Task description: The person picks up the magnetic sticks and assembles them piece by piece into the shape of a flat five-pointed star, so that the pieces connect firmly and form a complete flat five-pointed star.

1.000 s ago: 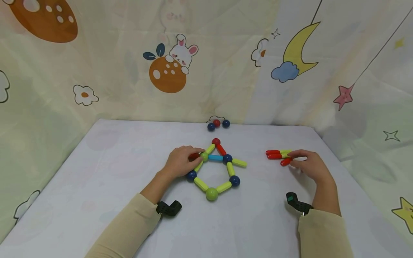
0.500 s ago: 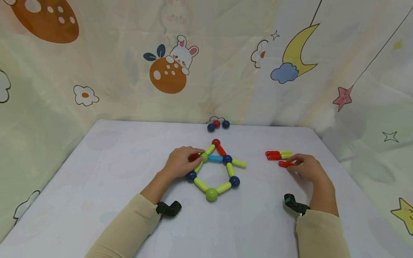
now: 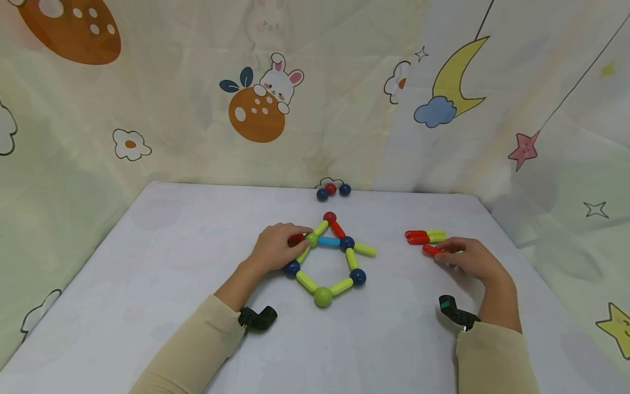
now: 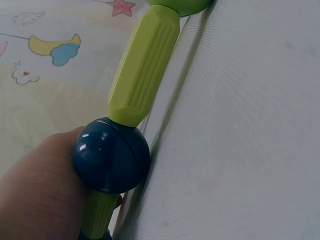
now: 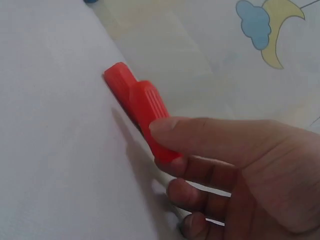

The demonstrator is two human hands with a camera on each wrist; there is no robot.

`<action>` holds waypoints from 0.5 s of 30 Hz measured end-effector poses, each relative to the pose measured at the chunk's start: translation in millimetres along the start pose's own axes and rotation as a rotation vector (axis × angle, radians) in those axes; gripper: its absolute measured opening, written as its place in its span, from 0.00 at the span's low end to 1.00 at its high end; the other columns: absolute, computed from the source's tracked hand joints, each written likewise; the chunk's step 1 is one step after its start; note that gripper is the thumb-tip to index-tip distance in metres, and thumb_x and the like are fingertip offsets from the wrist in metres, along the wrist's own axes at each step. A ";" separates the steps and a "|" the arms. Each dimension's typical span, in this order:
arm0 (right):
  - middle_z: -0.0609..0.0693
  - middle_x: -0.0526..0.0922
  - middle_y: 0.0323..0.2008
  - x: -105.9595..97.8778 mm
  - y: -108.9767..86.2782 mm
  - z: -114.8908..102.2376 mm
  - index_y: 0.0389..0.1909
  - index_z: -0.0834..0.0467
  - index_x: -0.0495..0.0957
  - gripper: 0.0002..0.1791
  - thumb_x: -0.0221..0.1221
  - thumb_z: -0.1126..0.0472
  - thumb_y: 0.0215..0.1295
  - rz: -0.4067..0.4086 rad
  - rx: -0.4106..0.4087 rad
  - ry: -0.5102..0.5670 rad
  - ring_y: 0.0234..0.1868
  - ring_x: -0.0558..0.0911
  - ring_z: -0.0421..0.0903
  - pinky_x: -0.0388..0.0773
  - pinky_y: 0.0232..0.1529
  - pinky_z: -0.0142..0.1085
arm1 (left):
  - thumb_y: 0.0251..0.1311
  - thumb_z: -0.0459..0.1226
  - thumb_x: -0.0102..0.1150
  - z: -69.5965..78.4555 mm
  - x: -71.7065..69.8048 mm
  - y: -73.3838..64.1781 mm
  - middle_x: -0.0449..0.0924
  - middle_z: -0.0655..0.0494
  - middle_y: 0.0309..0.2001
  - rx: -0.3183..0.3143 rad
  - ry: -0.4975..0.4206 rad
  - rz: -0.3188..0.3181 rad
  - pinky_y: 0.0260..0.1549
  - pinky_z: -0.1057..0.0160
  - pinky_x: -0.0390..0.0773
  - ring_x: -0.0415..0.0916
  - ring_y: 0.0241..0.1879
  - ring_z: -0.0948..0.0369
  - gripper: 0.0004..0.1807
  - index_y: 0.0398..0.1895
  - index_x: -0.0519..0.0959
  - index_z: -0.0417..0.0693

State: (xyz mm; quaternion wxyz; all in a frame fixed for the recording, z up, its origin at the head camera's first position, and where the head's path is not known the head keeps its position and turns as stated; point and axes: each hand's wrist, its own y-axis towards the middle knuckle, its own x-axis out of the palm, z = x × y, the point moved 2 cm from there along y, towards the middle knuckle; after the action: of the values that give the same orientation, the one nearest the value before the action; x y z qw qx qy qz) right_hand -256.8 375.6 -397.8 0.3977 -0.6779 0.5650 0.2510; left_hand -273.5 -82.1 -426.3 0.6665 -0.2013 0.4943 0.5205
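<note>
Red ribbed plastic rod (image 5: 151, 107): right hand (image 3: 470, 257) pinching, best near one end; green plastic ball (image 3: 311, 239): left hand (image 3: 273, 246) pinching, best steady.

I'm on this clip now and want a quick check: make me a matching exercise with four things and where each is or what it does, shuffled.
Column one
1. right hand
2. left hand
3. light-blue rod
4. three loose balls

Column two
A. near the far edge of the table
B. gripping the frame of rods and balls
C. pinching a red rod apart from the frame
D. between a green ball and a dark blue ball

Pairs: 1-C, 2-B, 3-D, 4-A
</note>
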 end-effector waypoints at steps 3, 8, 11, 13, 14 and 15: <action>0.62 0.77 0.54 0.6 -0.1 0.3 0.65 0.61 0.75 0.34 0.65 0.42 0.69 0.001 -0.017 0.031 0.48 0.75 0.52 0.77 0.40 0.37 | 0.71 0.51 0.59 0.1 -0.1 -0.1 0.87 0.56 0.54 -0.003 -0.001 0.000 0.52 0.50 0.80 0.81 0.52 0.53 0.20 0.63 0.83 0.62; 0.57 0.79 0.51 3.1 1.6 0.0 0.65 0.60 0.75 0.33 0.65 0.42 0.68 -0.009 -0.022 0.110 0.46 0.76 0.51 0.77 0.40 0.37 | 0.71 0.51 0.59 -0.9 0.6 0.1 0.87 0.56 0.54 -0.003 -0.001 -0.003 0.52 0.50 0.80 0.81 0.51 0.54 0.20 0.63 0.83 0.62; 0.56 0.78 0.51 4.5 3.0 -1.1 0.66 0.59 0.75 0.33 0.64 0.42 0.69 -0.017 -0.018 0.142 0.46 0.76 0.51 0.77 0.40 0.36 | 0.71 0.52 0.59 -1.7 1.6 0.4 0.87 0.56 0.54 -0.002 0.005 -0.002 0.52 0.50 0.80 0.81 0.52 0.54 0.21 0.63 0.83 0.62; 0.56 0.78 0.50 5.3 3.7 -2.6 0.66 0.59 0.75 0.32 0.64 0.42 0.69 -0.025 -0.023 0.148 0.46 0.76 0.51 0.78 0.40 0.36 | 0.71 0.52 0.59 -2.3 2.2 0.5 0.87 0.56 0.55 -0.001 0.007 0.000 0.52 0.51 0.80 0.81 0.53 0.54 0.21 0.63 0.83 0.62; 0.56 0.78 0.50 5.6 3.7 -3.3 0.66 0.59 0.75 0.32 0.64 0.43 0.70 -0.031 -0.030 0.147 0.46 0.76 0.51 0.77 0.40 0.36 | 0.71 0.52 0.59 -2.5 2.4 0.7 0.87 0.56 0.55 0.000 0.006 0.000 0.52 0.51 0.80 0.81 0.53 0.54 0.21 0.63 0.83 0.63; 0.56 0.79 0.49 6.0 4.0 -4.1 0.66 0.59 0.75 0.32 0.64 0.43 0.70 -0.037 -0.036 0.148 0.46 0.76 0.51 0.77 0.40 0.36 | 0.71 0.52 0.59 -2.5 2.5 0.8 0.87 0.56 0.55 0.000 0.004 0.000 0.52 0.51 0.80 0.81 0.53 0.54 0.21 0.63 0.83 0.63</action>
State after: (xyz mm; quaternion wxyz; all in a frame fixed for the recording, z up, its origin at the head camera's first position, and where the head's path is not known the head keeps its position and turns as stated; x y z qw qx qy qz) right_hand -259.7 368.6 -401.3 0.3473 -0.7119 0.5756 0.2031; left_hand -275.4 -82.5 -429.4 0.6654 -0.2021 0.4958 0.5202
